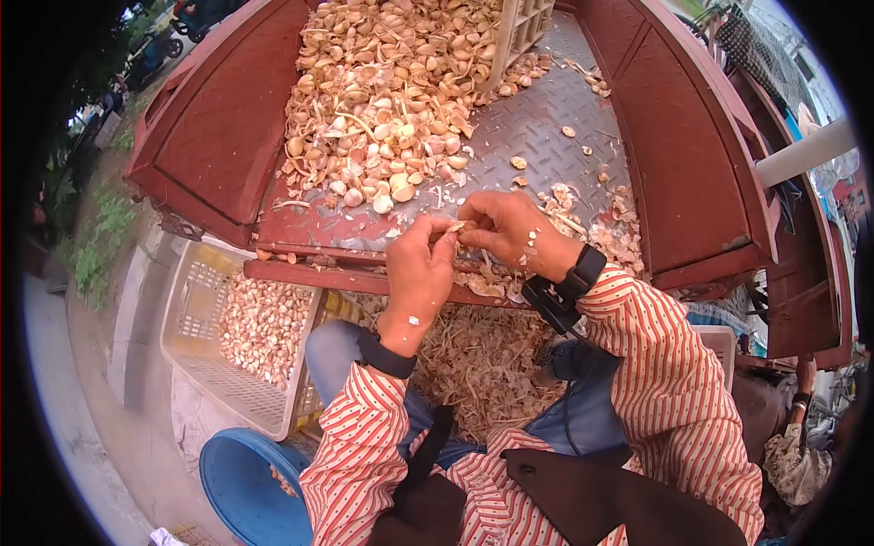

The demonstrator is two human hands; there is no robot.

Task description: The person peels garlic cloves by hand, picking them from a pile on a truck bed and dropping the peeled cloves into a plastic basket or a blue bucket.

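My left hand and my right hand meet over the front edge of the red cart bed. Both are closed, fingertips pinched together around a small pale garlic clove, mostly hidden by the fingers. White bits of skin cling to my hands and left wrist. Just beyond them lies a large heap of garlic cloves and broken bulbs on the metal plate. Papery garlic skins are scattered to the right of my right hand.
A plastic crate holding separated cloves stands at lower left, with a blue bucket nearby. Peelings cover the ground between my legs. Red side panels flank the bed. Another person's arm shows at far right.
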